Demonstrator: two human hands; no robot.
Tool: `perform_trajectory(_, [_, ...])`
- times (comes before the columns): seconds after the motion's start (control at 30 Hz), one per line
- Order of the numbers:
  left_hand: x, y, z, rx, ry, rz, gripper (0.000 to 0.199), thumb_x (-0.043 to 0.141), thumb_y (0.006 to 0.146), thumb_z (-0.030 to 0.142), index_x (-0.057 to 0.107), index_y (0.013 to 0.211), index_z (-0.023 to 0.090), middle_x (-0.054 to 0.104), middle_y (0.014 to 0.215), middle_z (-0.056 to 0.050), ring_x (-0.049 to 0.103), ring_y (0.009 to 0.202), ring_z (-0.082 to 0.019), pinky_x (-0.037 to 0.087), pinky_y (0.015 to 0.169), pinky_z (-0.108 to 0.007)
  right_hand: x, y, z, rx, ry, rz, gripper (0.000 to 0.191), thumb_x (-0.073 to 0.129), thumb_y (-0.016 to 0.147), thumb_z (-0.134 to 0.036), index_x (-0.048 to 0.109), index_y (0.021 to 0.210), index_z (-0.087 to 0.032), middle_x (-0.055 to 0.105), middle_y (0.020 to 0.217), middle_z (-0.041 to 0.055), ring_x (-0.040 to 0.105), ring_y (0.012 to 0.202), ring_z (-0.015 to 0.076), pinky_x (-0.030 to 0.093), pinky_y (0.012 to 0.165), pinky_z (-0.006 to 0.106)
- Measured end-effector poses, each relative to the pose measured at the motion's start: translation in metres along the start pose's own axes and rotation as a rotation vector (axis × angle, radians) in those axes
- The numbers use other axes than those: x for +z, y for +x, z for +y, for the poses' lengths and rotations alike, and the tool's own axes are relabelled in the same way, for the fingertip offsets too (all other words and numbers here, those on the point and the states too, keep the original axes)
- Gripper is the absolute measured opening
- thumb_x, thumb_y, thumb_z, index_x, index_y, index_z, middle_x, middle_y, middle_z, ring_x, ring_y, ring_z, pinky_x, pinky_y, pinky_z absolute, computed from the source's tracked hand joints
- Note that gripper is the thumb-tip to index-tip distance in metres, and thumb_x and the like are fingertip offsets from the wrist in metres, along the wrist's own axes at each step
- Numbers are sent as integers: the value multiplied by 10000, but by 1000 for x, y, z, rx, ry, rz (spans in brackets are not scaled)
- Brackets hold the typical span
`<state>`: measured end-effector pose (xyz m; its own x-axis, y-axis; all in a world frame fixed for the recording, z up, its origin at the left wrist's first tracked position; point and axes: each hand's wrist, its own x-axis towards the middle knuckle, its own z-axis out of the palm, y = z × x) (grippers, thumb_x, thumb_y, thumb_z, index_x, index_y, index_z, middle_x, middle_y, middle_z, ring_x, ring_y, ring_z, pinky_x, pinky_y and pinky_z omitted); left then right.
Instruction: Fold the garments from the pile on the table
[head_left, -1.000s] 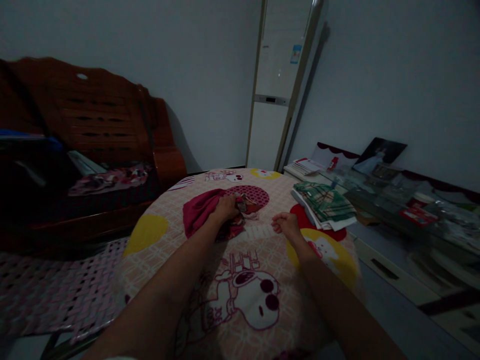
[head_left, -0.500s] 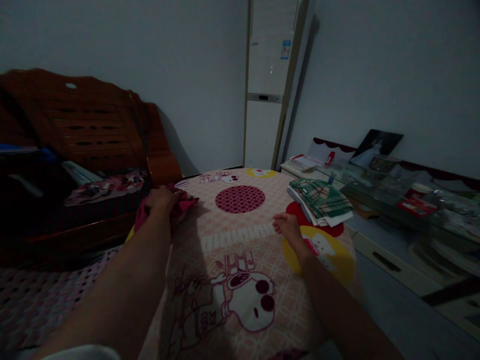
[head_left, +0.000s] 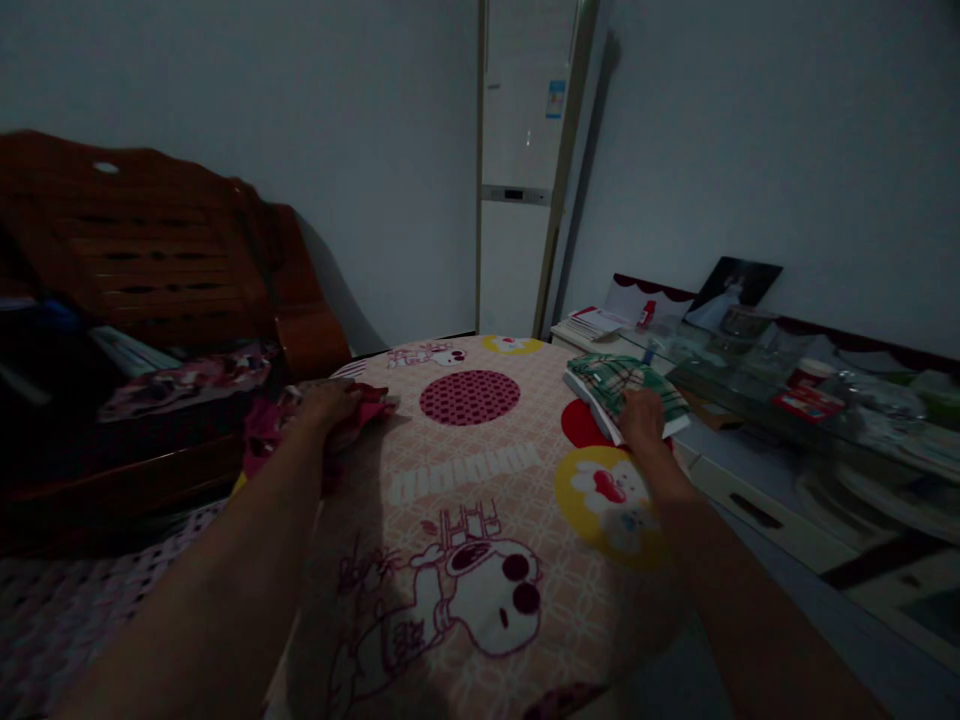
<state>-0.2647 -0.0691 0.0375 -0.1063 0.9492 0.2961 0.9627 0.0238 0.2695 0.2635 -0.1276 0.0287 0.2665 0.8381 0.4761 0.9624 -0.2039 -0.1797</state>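
The right grip [head_left: 643, 420] has just crossed from the tablecloth [head_left: 555, 620] to the near side of the green checked cloth [head_left: 600, 372], while the left grip [head_left: 326, 405] has already carried the crimson cloth [head_left: 259, 440] away from the dotted oval [head_left: 470, 397] to the counter's [head_left: 409, 440] left side. In consequence the two cloth items appear to be set well apart, and the whole oval shows between them. With both hands now at a cloth, the handling seems to have turned from one item to two.

The crimson cloth lies in a loose, crumpled heap at the left edge, partly under the left grip, with a patterned, redder part bunched beneath the fingers and a pointed end reaching toward the middle. The green checked cloth looks far neater: it lies roughly flat on white layers [head_left: 679, 424] that show along its left and near edges, partly over a red patch [head_left: 581, 425] on the tablecloth, at the right side.

The left grip rests palm down on the crimson heap, but its fingertips are hard to see, so whether it clenches the fabric cannot be told. The right grip is curled against the green cloth; whether it pinches an edge or merely touches cannot be told either.
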Motion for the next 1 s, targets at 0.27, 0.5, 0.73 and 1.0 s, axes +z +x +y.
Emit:
perform_trajectory(0.27, [2,-8,69,155,-47,176,428,516,886,246,588,1289,124,583,1369,-153,535,1271,-267,386,1096,-385,-4,11,3,-237,-303,-104,306,435,877,-87,707,1016,-97,623,1113,221,572,1073,315,456,899,404])
perform_trajectory(0.5, [19,-27,118,451,-139,5,334,520,871,249,669,1157,161,692,1209,-108,637,1137,-233,465,1022,-349,-14,14,6,-299,-231,-214,222,535,821,-61,699,947,-142,550,1283,218,559,1123,333,477,871,415])
perform_trajectory(0.73, [27,-60,180,714,-451,-64,750,674,772,297,414,1463,162,480,1485,-138,484,1344,-261,399,1109,-399,-32,1,-66,-293,793,-151,110,554,793,-170,647,852,-174,683,909,91,636,890,225,509,854,396])
perform_trajectory(1.0, [11,-53,202,353,-593,95,364,437,754,74,697,981,194,728,1022,-66,639,1043,-232,471,977,-375,-30,-9,-74,-162,729,-75,231,517,804,-110,661,980,-155,698,1017,107,644,963,223,506,876,361])
